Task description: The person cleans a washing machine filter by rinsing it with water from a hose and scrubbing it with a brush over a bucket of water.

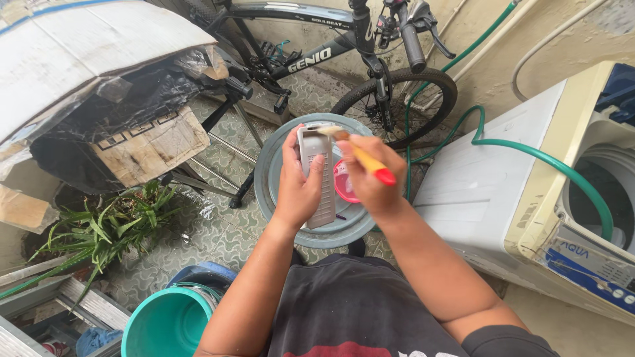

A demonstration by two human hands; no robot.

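Patterned floor tiles [218, 231] run under a parked bicycle [344, 53], a green hose [529, 152] and a white washing machine [503, 192]. Over a grey basin [271, 172], the left hand [299, 185] clasps a slim grey grille-like panel [316, 175] upright, fingers wrapped around its edges so its face is open to the bristles. Just right of those fingers, the right hand [370, 175] grips a yellow-handled brush [360, 155], tip touching the panel's top; a pink tub [344, 182] sits below
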